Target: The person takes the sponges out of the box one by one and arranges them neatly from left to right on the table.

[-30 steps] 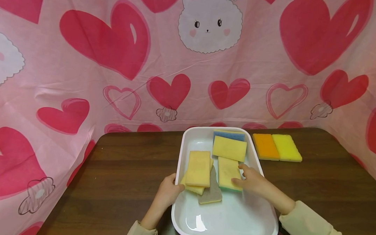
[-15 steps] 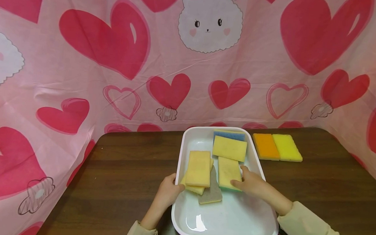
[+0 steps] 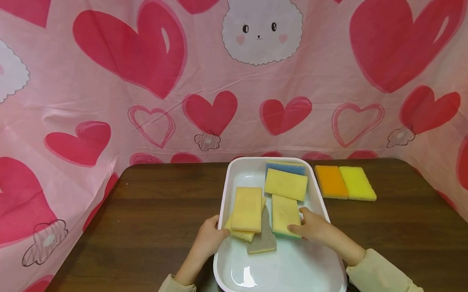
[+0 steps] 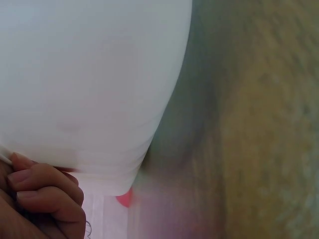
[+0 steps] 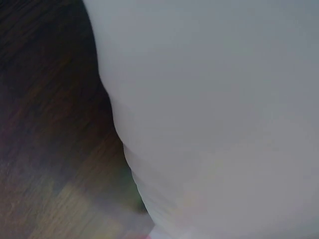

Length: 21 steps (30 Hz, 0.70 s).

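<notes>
- Pink cloth (image 3: 154, 79) printed with red hearts and a white rabbit hangs behind a dark wood-grain table (image 3: 157, 199);
- left hand (image 3: 209, 237) grips the left rim of a glossy white tray (image 3: 283, 274), fingers curled;
- within the tray, a yellow sponge (image 3: 247, 209) lies across a lower sponge (image 3: 242, 235); a grey-faced sponge (image 3: 265, 242) lies partly beneath;
- further right, a pale sponge (image 3: 286, 184) overlaps a blue-faced sponge (image 3: 289, 168); nearer, a green-backed sponge (image 3: 283, 212);
- right hand (image 3: 313, 227) touches that one's near corner with its thumb; whether it pinches, I cannot tell;
- rightmost, an orange sponge (image 3: 331, 182) and a neon-yellow sponge (image 3: 357, 183) lie side by side on the table.
</notes>
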### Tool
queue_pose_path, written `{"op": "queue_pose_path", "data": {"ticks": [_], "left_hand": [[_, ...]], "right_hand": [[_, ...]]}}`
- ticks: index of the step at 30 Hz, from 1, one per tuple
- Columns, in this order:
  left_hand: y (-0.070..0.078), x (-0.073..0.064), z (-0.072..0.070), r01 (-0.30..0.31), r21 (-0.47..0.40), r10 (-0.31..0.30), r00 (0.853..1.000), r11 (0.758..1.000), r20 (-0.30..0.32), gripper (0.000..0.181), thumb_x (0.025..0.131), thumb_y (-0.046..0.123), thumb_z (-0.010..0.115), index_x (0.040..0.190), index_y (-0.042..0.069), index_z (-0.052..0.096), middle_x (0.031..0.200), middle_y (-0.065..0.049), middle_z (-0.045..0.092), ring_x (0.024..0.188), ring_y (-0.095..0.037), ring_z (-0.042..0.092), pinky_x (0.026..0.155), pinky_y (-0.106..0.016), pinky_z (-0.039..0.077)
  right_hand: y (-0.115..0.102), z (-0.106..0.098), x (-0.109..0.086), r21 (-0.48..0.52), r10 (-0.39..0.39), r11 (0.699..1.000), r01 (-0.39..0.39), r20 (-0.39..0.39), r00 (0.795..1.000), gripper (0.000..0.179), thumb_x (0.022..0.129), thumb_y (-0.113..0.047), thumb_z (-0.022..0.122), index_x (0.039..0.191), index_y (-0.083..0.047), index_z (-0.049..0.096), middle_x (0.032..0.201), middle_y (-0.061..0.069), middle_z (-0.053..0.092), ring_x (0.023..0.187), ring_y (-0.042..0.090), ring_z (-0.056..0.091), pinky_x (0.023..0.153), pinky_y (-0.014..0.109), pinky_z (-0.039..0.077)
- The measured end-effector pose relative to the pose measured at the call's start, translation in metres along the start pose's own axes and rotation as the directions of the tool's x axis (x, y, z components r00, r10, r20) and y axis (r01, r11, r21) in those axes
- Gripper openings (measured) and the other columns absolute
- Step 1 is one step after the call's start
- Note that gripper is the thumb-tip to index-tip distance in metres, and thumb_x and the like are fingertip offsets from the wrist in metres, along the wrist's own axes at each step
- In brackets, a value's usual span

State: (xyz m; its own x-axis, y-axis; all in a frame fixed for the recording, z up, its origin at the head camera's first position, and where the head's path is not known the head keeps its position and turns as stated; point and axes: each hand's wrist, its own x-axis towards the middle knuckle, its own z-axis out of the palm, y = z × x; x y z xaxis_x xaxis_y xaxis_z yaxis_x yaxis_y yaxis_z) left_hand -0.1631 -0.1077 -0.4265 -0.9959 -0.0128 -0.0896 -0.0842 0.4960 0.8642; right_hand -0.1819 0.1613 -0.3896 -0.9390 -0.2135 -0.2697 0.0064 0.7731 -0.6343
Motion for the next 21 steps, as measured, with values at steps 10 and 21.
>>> {"op": "queue_pose_path", "data": {"ticks": [10,21], "left_hand": [[0.0002,-0.0005,-0.0002,-0.002,0.005,0.002,1.0,1.0,-0.004,0.037,0.071,0.005,0.055,0.105,-0.007,0.062,0.084,-0.018,0.067,0.069,-0.021,0.061,0.058,-0.031,0.051],[-0.0006,-0.0001,0.0005,-0.007,-0.002,0.007,1.0,1.0,-0.003,0.036,0.071,0.005,0.055,0.104,-0.007,0.063,0.082,-0.017,0.066,0.068,-0.02,0.06,0.057,-0.029,0.05]], "right_hand": [[-0.0003,0.0008,0.001,0.008,0.017,1.0,-0.017,0.009,1.0,0.073,0.085,-0.025,0.066,0.131,0.02,0.031,0.087,0.018,0.064,0.064,0.018,0.055,0.064,0.029,0.044],[0.0021,-0.0012,0.002,0.049,0.021,0.999,-0.022,0.022,1.0,0.08,0.083,-0.023,0.069,0.132,0.022,0.026,0.088,0.017,0.065,0.066,0.017,0.056,0.07,0.034,0.047]]}}
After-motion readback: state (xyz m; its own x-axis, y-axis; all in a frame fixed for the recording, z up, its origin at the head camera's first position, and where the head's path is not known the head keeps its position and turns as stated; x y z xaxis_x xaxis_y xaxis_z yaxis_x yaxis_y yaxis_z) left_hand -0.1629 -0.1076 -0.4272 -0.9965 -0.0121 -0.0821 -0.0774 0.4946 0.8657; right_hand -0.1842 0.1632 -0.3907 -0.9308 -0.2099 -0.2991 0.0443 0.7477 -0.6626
